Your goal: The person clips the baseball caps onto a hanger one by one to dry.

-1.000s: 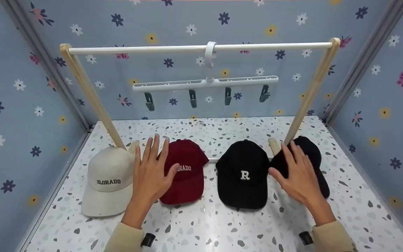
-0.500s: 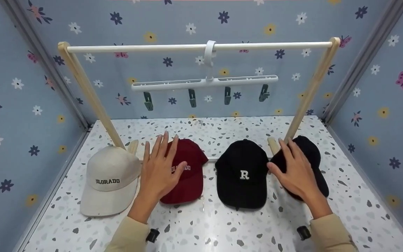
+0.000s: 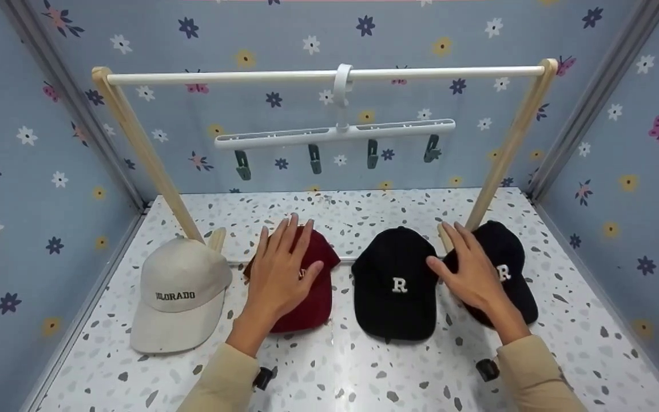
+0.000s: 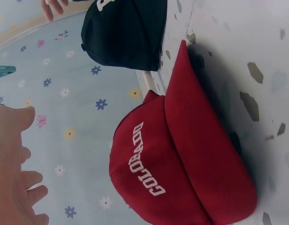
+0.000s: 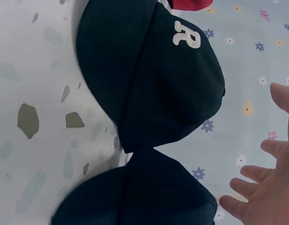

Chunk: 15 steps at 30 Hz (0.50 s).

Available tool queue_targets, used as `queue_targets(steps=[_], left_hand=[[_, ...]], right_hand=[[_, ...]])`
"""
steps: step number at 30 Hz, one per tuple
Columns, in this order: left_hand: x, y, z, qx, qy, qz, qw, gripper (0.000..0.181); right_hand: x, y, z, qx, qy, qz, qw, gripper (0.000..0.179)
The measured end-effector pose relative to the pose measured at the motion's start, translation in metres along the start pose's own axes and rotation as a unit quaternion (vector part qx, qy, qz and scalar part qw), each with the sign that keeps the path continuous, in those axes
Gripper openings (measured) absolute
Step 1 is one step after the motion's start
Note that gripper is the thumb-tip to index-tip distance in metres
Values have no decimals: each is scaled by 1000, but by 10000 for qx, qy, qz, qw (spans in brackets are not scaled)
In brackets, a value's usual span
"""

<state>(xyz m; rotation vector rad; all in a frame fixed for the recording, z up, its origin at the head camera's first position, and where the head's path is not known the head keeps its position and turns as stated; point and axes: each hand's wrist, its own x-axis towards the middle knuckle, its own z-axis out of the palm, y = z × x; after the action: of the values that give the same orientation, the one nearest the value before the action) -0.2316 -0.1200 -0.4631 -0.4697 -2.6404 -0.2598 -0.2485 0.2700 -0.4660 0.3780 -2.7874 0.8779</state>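
In the head view my left hand (image 3: 281,277) is spread over the dark red cap (image 3: 321,297), hiding most of its lettering. The left wrist view shows a gap between that hand and the red cap (image 4: 153,164) lettered COLORADO. My right hand (image 3: 472,274), fingers spread and holding nothing, is above the gap between two black caps. One is the black cap with a white R (image 3: 395,309); the other is the rightmost black cap (image 3: 509,246), partly covered by the hand. A cream cap (image 3: 183,274) sits to the left of my left hand.
Behind the caps stands a wooden rack (image 3: 158,166) with a white top bar (image 3: 221,78). A white hanger (image 3: 284,139) hangs from it, with several dark green clips (image 3: 315,160). Flower-patterned walls enclose the speckled table (image 3: 329,366).
My left hand has moved right, from between the cream and red caps to over the red cap. My right hand has shifted slightly left, uncovering the R on the rightmost cap.
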Motion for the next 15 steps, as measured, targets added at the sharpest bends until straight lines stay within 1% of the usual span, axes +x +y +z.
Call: queue_targets(steps=[4, 11, 15], left_hand=[[4, 5, 3, -15, -31, 75, 10000, 74], [10, 14, 12, -96, -97, 344, 9993, 70], [15, 19, 15, -235, -179, 349, 9990, 71]], right_hand=[[7, 1, 2, 186, -112, 38, 9998, 80], [14, 2, 4, 224, -165, 56, 9996, 79], [17, 2, 4, 257, -188, 20, 9995, 77]])
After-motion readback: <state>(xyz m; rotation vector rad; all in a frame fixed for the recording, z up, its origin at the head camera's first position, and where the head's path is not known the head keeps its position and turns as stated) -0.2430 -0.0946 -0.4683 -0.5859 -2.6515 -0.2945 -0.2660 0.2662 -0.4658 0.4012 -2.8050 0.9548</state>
